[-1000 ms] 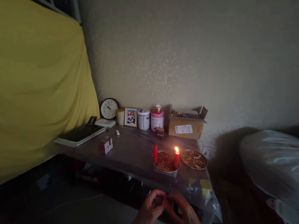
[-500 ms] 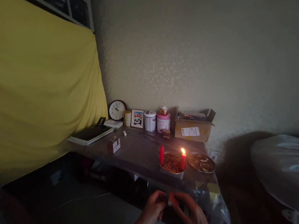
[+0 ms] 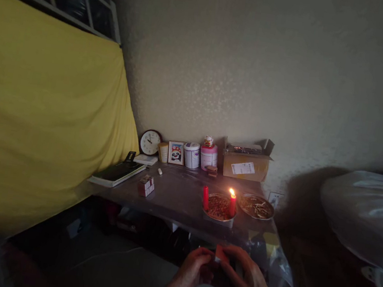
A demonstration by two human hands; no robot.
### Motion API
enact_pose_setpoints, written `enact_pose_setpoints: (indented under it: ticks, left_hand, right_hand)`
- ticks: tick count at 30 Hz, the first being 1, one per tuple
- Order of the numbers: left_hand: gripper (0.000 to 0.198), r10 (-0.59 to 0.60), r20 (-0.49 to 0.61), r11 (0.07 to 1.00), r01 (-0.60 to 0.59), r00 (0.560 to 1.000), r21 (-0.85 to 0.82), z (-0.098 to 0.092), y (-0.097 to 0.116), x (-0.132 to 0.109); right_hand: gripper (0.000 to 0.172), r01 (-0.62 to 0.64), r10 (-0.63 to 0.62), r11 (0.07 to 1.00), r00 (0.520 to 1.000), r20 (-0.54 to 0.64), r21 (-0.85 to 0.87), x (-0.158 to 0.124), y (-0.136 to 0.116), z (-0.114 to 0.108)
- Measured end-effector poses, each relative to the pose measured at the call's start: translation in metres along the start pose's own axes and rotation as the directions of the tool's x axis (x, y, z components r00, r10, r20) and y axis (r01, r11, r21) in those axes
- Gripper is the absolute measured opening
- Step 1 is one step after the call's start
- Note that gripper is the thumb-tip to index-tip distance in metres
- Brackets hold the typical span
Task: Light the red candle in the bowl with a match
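Note:
Just in front of the table edge, my right hand (image 3: 246, 272) grips a small reddish matchbox (image 3: 220, 253) between thumb and fingers. My left hand (image 3: 195, 267) is closed right beside the box, its fingertips pinched together; whatever lies in them is too small and dark to make out. Beyond the hands, on the table, a round dish (image 3: 218, 219) of reddish grains holds two upright red candles. The right candle (image 3: 232, 206) burns with a flame, and the left candle (image 3: 205, 198) is unlit. A second round dish (image 3: 256, 207) with several matchsticks stands to its right.
The plastic-covered table (image 3: 173, 193) carries a small patterned box (image 3: 146, 186) and a dark notebook (image 3: 117, 175). Along the wall stand a clock (image 3: 150, 142), a panda picture (image 3: 176, 153), two tins and a cardboard box (image 3: 245, 165). A yellow cloth (image 3: 45, 118) hangs at left.
The view has shifted slightly. My left hand has turned a little beside the matchbox, while my right hand keeps its grip. The candle still burns.

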State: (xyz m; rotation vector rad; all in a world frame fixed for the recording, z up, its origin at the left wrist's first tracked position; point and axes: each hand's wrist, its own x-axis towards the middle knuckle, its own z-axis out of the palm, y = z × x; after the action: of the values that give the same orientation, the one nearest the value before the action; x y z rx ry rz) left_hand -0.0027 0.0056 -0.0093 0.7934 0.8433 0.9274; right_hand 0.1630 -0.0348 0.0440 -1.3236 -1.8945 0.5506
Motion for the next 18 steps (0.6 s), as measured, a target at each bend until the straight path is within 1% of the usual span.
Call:
enact_pose_setpoints:
  ticks: [2,5,8,10,15,18]
  left_hand:
    - [0.025,-0.019,0.077,0.997,0.025,0.997,-0.079,0.004,0.002,-0.004]
    - [0.037,-0.065,0.197,0.972,0.106,0.978,-0.208,0.011,0.007,-0.011]
    - [0.038,-0.102,0.254,0.951,0.169,0.962,-0.260,0.015,0.010,-0.016]
    - [0.035,-0.094,0.268,0.943,0.173,0.959,-0.286,0.017,0.011,-0.018]
    - [0.028,-0.032,0.243,0.929,0.118,0.969,-0.349,0.020,0.011,-0.018]
    - [0.021,0.014,0.252,0.918,0.088,0.968,-0.387,0.023,0.011,-0.019]
  right_hand:
    - [0.030,0.023,-0.023,1.000,1.000,-0.005,-0.004,-0.001,0.000,0.002]
    - [0.026,0.074,-0.074,0.997,0.997,-0.013,-0.015,-0.002,0.000,0.006]
    - [0.025,0.120,-0.120,0.993,0.993,-0.004,-0.021,-0.002,0.002,0.009]
    - [0.025,0.132,-0.132,0.991,0.991,0.010,-0.019,-0.002,0.002,0.010]
    - [0.027,0.140,-0.139,0.990,0.989,0.053,-0.009,-0.003,-0.001,0.009]
    - [0.029,0.164,-0.162,0.986,0.985,0.050,-0.028,-0.003,-0.002,0.008]
